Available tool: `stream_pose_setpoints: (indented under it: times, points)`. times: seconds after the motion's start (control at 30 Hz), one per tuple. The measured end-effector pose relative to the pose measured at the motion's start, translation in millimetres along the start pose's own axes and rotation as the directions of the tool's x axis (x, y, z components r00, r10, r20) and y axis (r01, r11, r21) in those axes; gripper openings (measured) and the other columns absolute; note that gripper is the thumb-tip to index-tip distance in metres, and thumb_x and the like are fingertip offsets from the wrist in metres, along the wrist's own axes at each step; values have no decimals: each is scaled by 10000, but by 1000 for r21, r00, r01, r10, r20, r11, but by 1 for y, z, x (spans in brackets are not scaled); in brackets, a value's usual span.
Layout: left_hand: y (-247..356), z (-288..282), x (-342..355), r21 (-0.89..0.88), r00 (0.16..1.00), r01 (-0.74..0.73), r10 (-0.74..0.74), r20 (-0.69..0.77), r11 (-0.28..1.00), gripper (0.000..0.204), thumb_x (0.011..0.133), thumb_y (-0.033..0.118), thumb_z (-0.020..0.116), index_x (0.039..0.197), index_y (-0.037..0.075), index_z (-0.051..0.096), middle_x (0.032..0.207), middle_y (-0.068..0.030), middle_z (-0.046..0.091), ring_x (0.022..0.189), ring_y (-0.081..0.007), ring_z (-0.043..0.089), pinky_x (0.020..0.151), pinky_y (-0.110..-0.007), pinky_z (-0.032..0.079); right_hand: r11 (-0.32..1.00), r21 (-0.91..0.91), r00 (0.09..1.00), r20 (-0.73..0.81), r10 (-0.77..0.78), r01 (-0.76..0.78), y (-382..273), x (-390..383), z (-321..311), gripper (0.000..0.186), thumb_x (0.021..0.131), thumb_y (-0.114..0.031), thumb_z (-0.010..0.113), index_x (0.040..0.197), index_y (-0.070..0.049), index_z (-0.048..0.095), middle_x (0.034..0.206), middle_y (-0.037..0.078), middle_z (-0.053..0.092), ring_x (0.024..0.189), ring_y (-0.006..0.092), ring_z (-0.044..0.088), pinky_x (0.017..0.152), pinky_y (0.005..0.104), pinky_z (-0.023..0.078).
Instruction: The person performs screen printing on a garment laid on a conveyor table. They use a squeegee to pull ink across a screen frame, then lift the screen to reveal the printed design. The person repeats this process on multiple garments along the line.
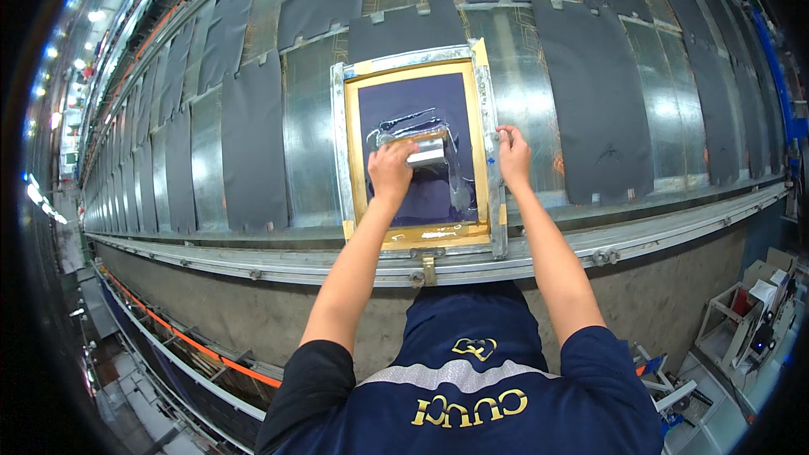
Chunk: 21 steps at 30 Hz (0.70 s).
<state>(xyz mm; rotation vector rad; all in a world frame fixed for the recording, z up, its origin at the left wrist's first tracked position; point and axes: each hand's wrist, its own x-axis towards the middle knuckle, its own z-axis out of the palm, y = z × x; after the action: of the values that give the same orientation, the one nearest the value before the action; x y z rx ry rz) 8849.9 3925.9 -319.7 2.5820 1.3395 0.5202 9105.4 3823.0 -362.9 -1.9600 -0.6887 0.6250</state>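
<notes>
In front of me a screen-printing frame [340, 109] lies flat on the long table, with metal sides, a yellow border and a dark purple mesh [404, 97]. My left hand [391, 172] is closed on a squeegee [428, 152] with a silvery face, which rests on the mesh near its middle. Glossy ink [459, 190] streaks the mesh above and to the right of the squeegee. My right hand [515, 157] is at the frame's right side, its fingers closed on that edge. The left fingertips are partly hidden behind the squeegee.
Dark fabric pieces [253, 143] lie in rows on the shiny table surface [514, 76]. A metal rail [286, 263] with clamps runs along the near edge, and a bracket [429, 270] sits below the frame. Equipment [758, 312] stands at the lower right.
</notes>
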Motion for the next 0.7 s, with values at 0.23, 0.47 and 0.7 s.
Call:
stream_pose_setpoints:
  times: [0.23,0.47,0.7]
  points:
    - [26,-18,-107,-35,997,-67,66,-28,997,425,743,-55,689,1033,237,794,1046,23,783,949,-231,713,757,-402,493,999,-12,999,-19,-30,29,-3,1,1,175,1038,-186,578,1090,-76,705,685,143,630,609,285,609,606,444,452]
    - [1,2,16,6,998,39,-39,-50,999,370,748,-14,699,999,239,797,1036,50,785,920,-216,694,783,-399,493,1000,-23,1000,2,9,-9,-13,-2,-6,176,1036,-203,587,1094,-88,708,682,161,624,625,295,621,625,444,468]
    - [21,-4,-57,14,999,-43,42,16,999,351,789,-38,670,961,245,789,1059,42,786,989,-218,696,767,-396,485,1000,28,1000,11,10,-10,14,4,2,184,1030,-208,606,1093,-78,721,737,151,669,680,267,636,682,439,493]
